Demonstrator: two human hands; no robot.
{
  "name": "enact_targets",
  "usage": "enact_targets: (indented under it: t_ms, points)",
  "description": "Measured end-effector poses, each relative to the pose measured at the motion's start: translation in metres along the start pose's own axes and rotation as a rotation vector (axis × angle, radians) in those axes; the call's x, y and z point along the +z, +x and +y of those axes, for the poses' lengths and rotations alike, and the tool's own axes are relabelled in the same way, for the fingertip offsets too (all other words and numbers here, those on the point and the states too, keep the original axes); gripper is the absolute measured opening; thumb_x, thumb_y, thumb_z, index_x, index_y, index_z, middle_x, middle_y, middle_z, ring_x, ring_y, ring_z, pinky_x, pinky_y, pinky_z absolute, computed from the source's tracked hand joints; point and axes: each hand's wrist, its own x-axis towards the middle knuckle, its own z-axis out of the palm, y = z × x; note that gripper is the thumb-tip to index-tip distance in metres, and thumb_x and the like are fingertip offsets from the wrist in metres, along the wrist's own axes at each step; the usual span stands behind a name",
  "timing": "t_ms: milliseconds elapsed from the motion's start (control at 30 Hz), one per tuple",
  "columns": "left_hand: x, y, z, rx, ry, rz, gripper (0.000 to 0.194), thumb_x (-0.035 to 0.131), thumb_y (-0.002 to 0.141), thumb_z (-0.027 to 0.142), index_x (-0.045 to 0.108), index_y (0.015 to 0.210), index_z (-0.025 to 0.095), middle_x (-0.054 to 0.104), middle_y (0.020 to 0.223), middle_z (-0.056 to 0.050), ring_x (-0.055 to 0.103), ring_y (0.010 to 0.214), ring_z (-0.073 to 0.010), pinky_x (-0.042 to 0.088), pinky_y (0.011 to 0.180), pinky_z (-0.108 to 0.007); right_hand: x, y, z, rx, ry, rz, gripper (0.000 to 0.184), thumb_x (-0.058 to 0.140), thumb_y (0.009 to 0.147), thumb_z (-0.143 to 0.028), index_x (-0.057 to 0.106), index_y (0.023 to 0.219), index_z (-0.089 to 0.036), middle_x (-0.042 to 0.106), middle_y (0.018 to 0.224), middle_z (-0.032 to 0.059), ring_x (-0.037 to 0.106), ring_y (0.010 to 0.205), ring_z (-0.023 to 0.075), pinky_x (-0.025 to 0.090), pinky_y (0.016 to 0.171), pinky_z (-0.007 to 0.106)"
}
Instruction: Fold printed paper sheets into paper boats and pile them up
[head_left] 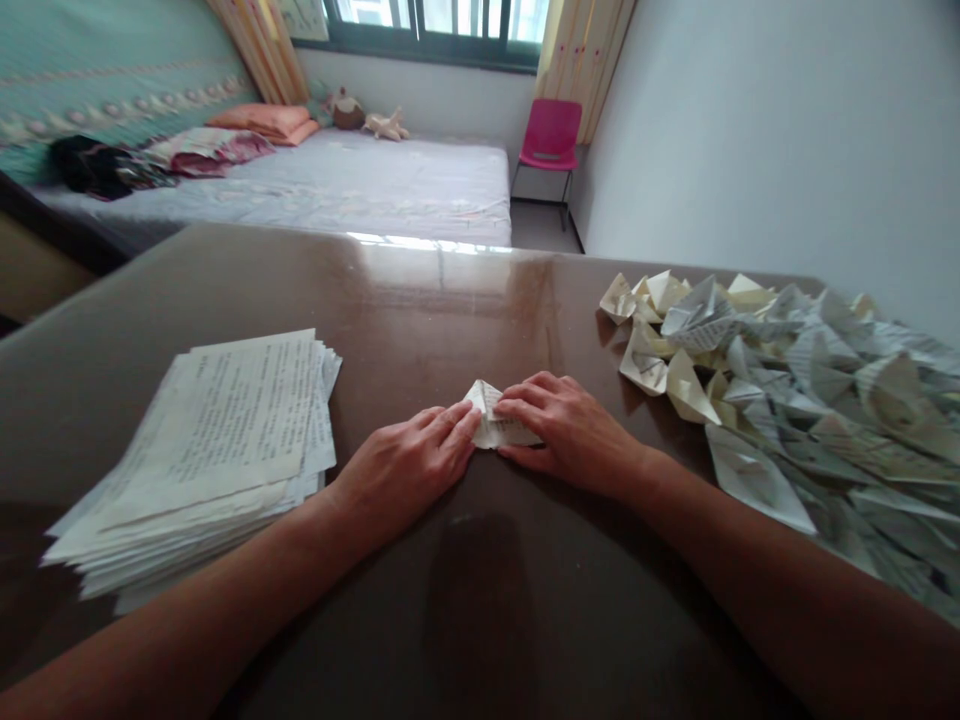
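A small folded sheet of printed paper (491,432) lies on the brown table between my hands, its peak pointing away from me. My left hand (420,455) holds its left edge, fingers together and fairly straight, the thumb hidden. From the other side my right hand (562,430) grips the paper, with fingertips on top and the thumb along the near edge. To the left sits a stack of printed sheets (225,420). A large heap of folded paper boats (817,380) covers the table's right side, some cream and some white.
The glossy brown table (450,310) reflects the window. Beyond its far edge stand a bed (420,185) with pillows (266,122) and soft toys, and a pink chair (551,135). A white wall (750,130) runs along the right.
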Motion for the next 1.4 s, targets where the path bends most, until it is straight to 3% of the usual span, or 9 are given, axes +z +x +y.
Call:
enact_targets:
  t_ms: [233,567,733,1067,1167,1267,1400]
  points:
    - [0.000,-0.001,0.000,-0.041,-0.027,-0.032,0.035,0.049,0.094,0.029,0.058,0.122,0.011,0.065,0.122,-0.011,0.063,0.105,-0.0224,0.054,0.088,-0.034,-0.003,0.000,0.001,-0.007,0.037,-0.012,0.028,0.058,0.088,-0.034,0.063,0.114,-0.023,0.066,0.115,0.0056,0.053,0.105,0.0219,0.040,0.089,0.038]
    - [0.005,0.000,0.001,-0.070,-0.006,-0.035,0.035,0.054,0.091,0.031,0.059,0.121,0.014,0.064,0.123,-0.011,0.058,0.112,-0.0264,0.053,0.086,-0.039,0.006,0.002,-0.009,-0.077,-0.236,0.022,0.026,0.048,0.094,-0.023,0.061,0.117,-0.017,0.067,0.111,0.0095,0.051,0.103,0.0238,0.033,0.089,0.041]
    - [0.007,0.002,0.003,-0.084,-0.011,-0.040,0.033,0.054,0.091,0.035,0.061,0.117,0.015,0.064,0.121,-0.010,0.058,0.111,-0.0253,0.050,0.088,-0.038,0.007,0.005,-0.007,-0.111,-0.283,0.066,0.022,0.045,0.097,-0.023,0.064,0.106,-0.019,0.069,0.100,0.0076,0.053,0.096,0.0221,0.032,0.088,0.041]
    - [0.003,0.002,0.005,-0.046,0.013,-0.054,0.020,0.050,0.092,0.021,0.063,0.107,0.017,0.069,0.104,-0.006,0.060,0.096,-0.0212,0.050,0.075,-0.032,0.008,0.004,-0.009,-0.227,-0.250,0.060,0.021,0.042,0.097,-0.025,0.062,0.096,-0.019,0.069,0.091,0.0045,0.055,0.088,0.0195,0.034,0.086,0.038]
    - [0.004,0.000,0.002,-0.023,-0.002,-0.061,0.019,0.050,0.092,0.018,0.063,0.106,0.015,0.068,0.105,-0.008,0.060,0.097,-0.0209,0.051,0.075,-0.032,0.006,0.004,-0.006,-0.204,-0.172,0.047,0.018,0.048,0.094,-0.025,0.062,0.103,-0.020,0.069,0.100,0.0054,0.055,0.095,0.0201,0.034,0.088,0.038]
    - [0.004,-0.003,-0.001,0.008,-0.015,-0.076,0.018,0.051,0.091,0.018,0.064,0.104,0.016,0.067,0.107,-0.008,0.060,0.098,-0.0209,0.052,0.076,-0.032,0.003,0.002,0.000,-0.124,-0.103,0.037,0.031,0.057,0.088,-0.027,0.057,0.119,-0.019,0.065,0.116,0.0087,0.052,0.105,0.0225,0.036,0.089,0.038]
    - [0.003,-0.004,-0.004,0.023,-0.016,-0.120,0.018,0.052,0.091,0.019,0.063,0.104,0.016,0.067,0.107,-0.008,0.060,0.098,-0.0214,0.053,0.076,-0.032,-0.001,-0.001,0.009,-0.141,-0.065,-0.026,0.024,0.056,0.088,-0.022,0.063,0.111,-0.025,0.066,0.117,0.0045,0.053,0.105,0.0213,0.036,0.089,0.037]
